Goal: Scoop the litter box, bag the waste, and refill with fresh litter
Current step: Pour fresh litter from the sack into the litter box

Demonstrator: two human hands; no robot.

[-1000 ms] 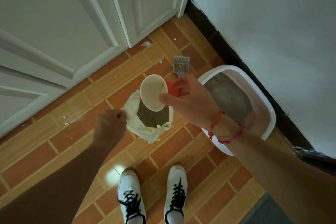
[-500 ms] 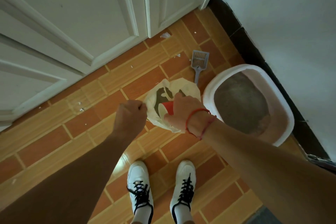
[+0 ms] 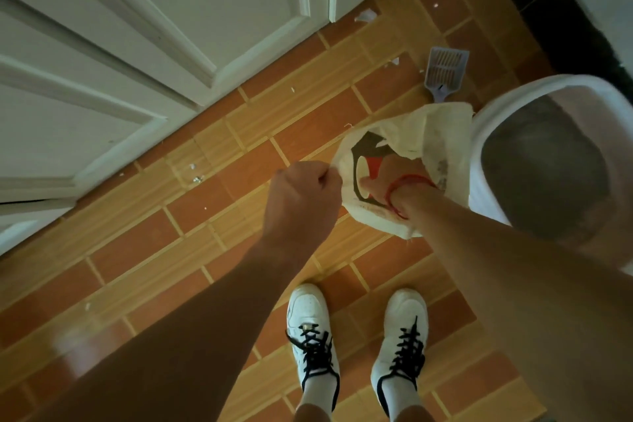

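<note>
The job looks to be at the refill part. The scoop lies alone on the floor, out past the right fingers and beyond the bag, so I think the scooping is done. No waste bag shows, so I cannot tell if that part is finished. The left hand is curled in a fist, with its fingers pinching the near edge of the bag to hold it open. The right hand is down inside the bag, and its fingers are wrapped round a red cup with its mouth tipped sideways. Dark litter shows in the bag just past those fingers. The litter box touches the bag on the side away from the left fingers, and it has grey litter in it. Still left, I think: lift the full cup and pour it into the box. A second ago the cup was up above the bag; now it is deep inside it.
</note>
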